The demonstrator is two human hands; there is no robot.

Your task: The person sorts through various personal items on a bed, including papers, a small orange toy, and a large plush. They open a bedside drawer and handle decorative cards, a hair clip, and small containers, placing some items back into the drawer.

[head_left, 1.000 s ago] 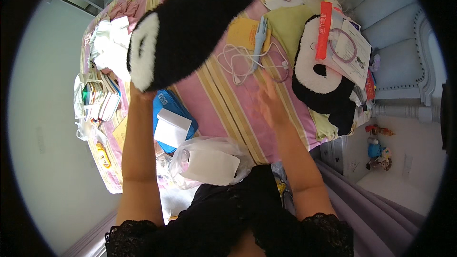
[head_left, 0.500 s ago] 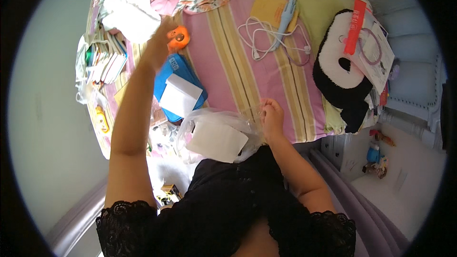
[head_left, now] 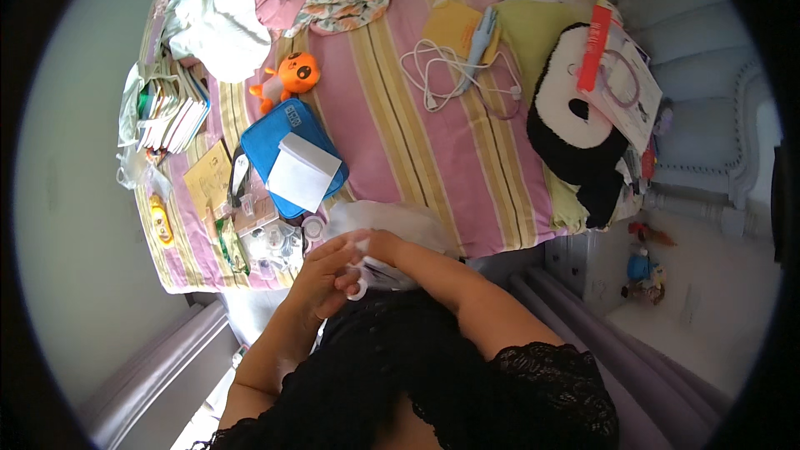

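- Two hands are meeting at the near edge of the bed (head_left: 500, 225), just in front of the person's black top.
- Left hand (head_left: 321, 283): fingers are curling closed around a small white ring-shaped item (head_left: 360, 287); what exactly it is cannot be told.
- Right hand (head_left: 385, 248): fingers are bent and pinching the crinkled clear plastic bag (head_left: 392, 221), which is lying on the bed's near edge and partly overhanging it.
- Blue pouch (head_left: 279, 137), with a white paper (head_left: 302, 173) lying on top, is sitting just beyond the bag toward the bed's left edge.
- Orange plush toy (head_left: 292, 77) is lying past the pouch, near the white cloth (head_left: 218, 21) at the far left corner.
- Stack of booklets (head_left: 171, 112) is resting on the left edge; small packets (head_left: 271, 242) are crowding the near left corner.
- White cable (head_left: 442, 75) is sprawling mid-bed; panda plush (head_left: 575, 129) is occupying the right edge.
- Risk, as judged: the bag is slippery and half off the edge, so a loose pinch could be letting it slide to the floor.
- Risk, as judged: the small white item is being held over the gap between bed and body; a slackening grip could be dropping it out of sight.
- Risk, as judged: the packets at the near left corner are lying close to the left forearm and could be getting swept off.
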